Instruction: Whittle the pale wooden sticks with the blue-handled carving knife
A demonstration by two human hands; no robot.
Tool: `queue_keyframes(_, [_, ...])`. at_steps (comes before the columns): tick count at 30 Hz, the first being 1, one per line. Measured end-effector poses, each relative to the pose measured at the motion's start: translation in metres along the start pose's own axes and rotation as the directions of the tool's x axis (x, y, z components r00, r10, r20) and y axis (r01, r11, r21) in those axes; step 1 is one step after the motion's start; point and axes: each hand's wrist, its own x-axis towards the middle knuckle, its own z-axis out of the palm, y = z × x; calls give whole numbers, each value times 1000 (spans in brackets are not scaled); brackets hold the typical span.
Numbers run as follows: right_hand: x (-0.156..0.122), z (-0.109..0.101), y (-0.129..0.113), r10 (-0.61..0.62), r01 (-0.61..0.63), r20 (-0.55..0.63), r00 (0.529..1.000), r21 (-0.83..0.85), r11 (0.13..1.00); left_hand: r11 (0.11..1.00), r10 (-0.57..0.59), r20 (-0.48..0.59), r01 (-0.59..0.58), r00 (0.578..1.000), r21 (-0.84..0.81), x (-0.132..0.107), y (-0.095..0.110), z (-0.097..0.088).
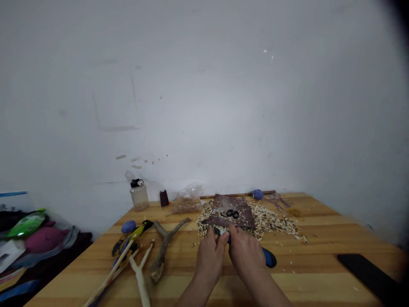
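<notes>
Near the front middle of the table, my right hand is wrapped round a tool with a blue-and-black handle. The handle's rounded end sticks out to the right of it. My left hand is closed at the tool's other end, its thumb close to my right fingers. A dark tip shows there; the kind of tool is mostly hidden. Just beyond both hands lies a dark reddish-brown sheet sprinkled with shavings, with black rings on it. Wood shavings are heaped around the sheet.
Left of my hands lie a forked branch, a peeled forked stick and yellow-and-black handled cutters. Behind stand a bottle, a thread spool and a plastic bag. A black phone-like slab lies right.
</notes>
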Motion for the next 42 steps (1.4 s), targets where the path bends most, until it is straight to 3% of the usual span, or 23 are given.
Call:
queue_keyframes(5, [0,-2,-4,20,-21,23,1000,7,1000,998,-9,-5,9,1000,-58,2,0,2])
queue_keyframes(9, [7,3,5,77,-78,72,994,8,997,970,-129,-57,114,990,-215,4,0,4])
queue_keyframes(12, [14,9,22,138,-144,124,983,37,989,900,-208,15,198,978,-389,3,0,6])
queue_keyframes(16, [19,14,41,175,-184,85,981,121,975,842,-152,122,193,981,-504,2,-2,8])
queue_keyframes(19, [19,14,43,143,-145,23,989,172,974,810,-114,142,175,983,-559,2,-4,9])
queue_keyframes(27, [11,13,33,-75,122,-150,986,333,935,789,-93,173,178,981,-588,5,-6,6])
queue_keyframes(32, [10,11,30,-123,166,-150,981,324,931,778,-56,235,190,970,-599,2,0,-2])
queue_keyframes(37, [7,10,25,-154,175,-104,983,237,956,766,-123,277,269,953,-584,-1,4,-7])
queue_keyframes(42, [4,9,21,-168,184,-104,980,181,966,775,-72,289,236,954,-586,-2,7,-10])
